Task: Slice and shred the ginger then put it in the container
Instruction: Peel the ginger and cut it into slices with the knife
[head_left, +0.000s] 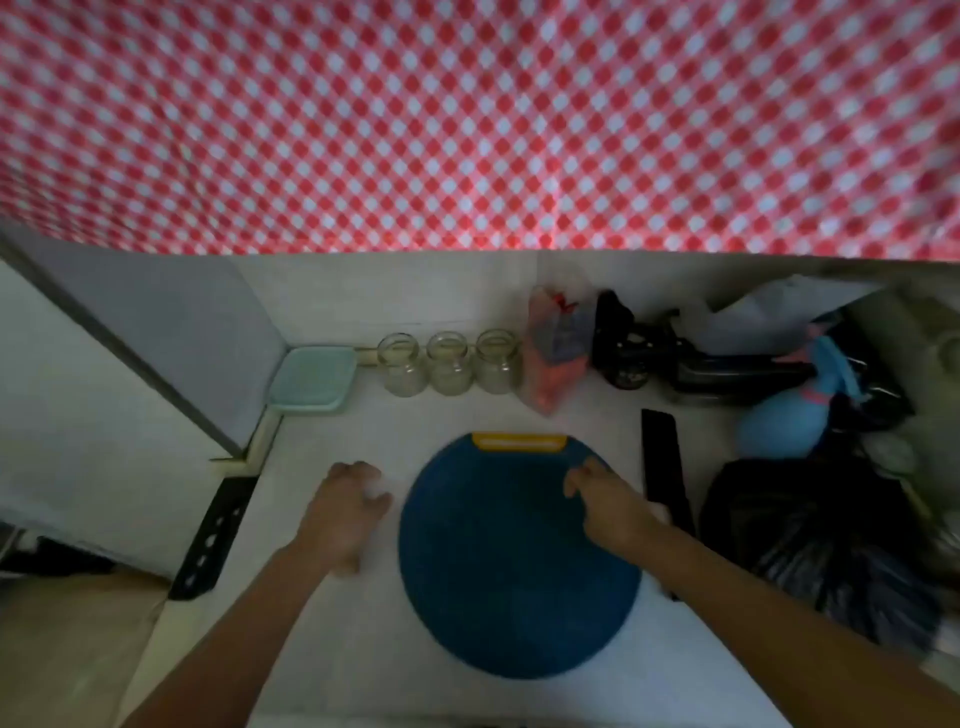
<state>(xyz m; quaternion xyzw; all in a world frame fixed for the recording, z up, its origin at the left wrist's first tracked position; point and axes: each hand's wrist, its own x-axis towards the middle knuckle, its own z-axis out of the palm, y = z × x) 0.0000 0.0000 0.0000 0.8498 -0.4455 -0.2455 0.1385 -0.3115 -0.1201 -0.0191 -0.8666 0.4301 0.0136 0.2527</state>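
left hand (343, 512): at 9 o'clock of the cutting board (509, 582), just beside it, down on the white counter (322, 649); fingers (376, 501) curled under. I can't tell if they hold anything.
right hand (610, 512): over the board's 2 o'clock rim, bent fingertips (576, 480) on the blue surface. Blurred, so I can't tell if it grips the rim.
cutting board: round, blue, yellow handle strip at 12 o'clock, flat on the counter.
ginger: I can't make it out from here.
container (311, 382): pale teal, lid on, at 10 o'clock of the board, well apart.
glass jars (449, 364): three in a row at 12 o'clock, mouths open.
pink plastic bag (553, 358): just right of the jars.
black flat bar (665, 467): at 3 o'clock, beside the board. Could be a knife, I'm unsure.
blue spray bottle (789, 415): at 2 o'clock, above a black bin bag (810, 535).
checked cloth (467, 130): red-white, behind everything.
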